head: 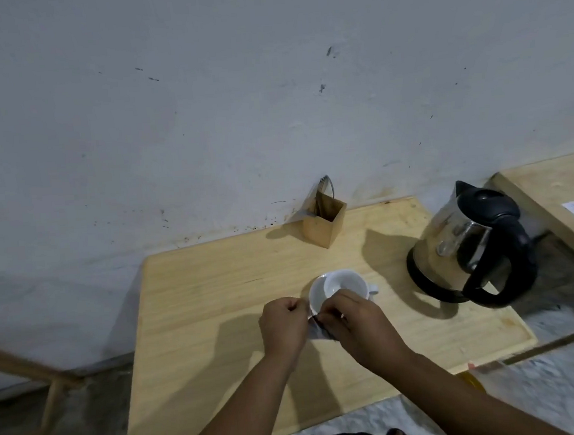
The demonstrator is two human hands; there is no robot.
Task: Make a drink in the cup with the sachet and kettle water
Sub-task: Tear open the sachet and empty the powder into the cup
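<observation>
Both hands, left hand [282, 324] and right hand [357, 325], pinch the sachet [318, 330]; tear it slowly, directly over the cup [339, 287].

Stained white wall [235, 101] behind pale wooden table [216, 291].

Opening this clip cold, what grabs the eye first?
Both hands, left hand and right hand, pinch a small dark sachet just in front of the white cup at the table's middle. The steel kettle stands to the right.
</observation>
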